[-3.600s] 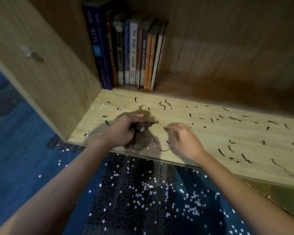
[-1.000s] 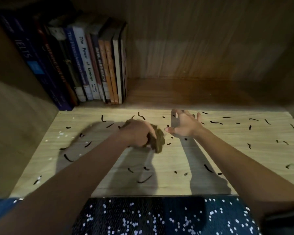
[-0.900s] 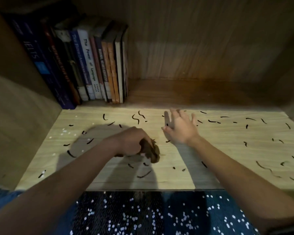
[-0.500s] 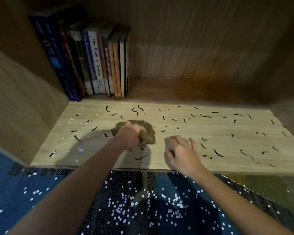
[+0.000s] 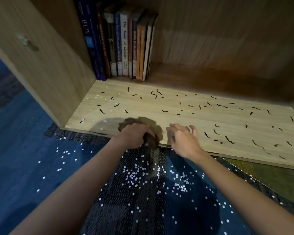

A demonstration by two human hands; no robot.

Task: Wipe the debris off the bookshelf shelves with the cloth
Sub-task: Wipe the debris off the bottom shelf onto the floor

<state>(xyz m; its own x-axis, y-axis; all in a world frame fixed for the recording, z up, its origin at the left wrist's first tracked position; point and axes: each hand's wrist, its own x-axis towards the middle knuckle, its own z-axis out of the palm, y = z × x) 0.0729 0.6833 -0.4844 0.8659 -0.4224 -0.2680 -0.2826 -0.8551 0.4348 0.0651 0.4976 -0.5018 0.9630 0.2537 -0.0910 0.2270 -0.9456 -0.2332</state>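
Brown and bunched, the cloth (image 5: pixel 143 122) is sitting at the front edge of the shelf (image 5: pixel 202 119), a little left of its middle, with one fold spilling over the lip. The left hand (image 5: pixel 134 134) is gripping it from above, fingers curled tight round the wad. The right hand (image 5: pixel 183 139) is resting just beside it on the same edge, fingers bent and slightly apart, holding nothing that I can make out.

This is looking like the end of a pull toward the front lip, and most of the job is waiting. Dark strands (image 5: pixel 154 94) are lying across nearly the whole board, thickest toward the right front corner, and white specks (image 5: pixel 98 96) are gathering near the left back corner, below the books (image 5: pixel 126 44).

To do this stroke well, the cloth probably wants opening out flatter, since a tight ball is touching little of the wood and light strands may roll under it. Each pass is best beginning deep, close to the books or the back edge, and running straight to the front lip in overlapping lanes. The right hand could be cupping under the lip to catch what drops, because the speckled floor (image 5: pixel 143 192) below is already carrying white bits. Pressure should be even and slow, as quick flicks risk scattering strands sideways.
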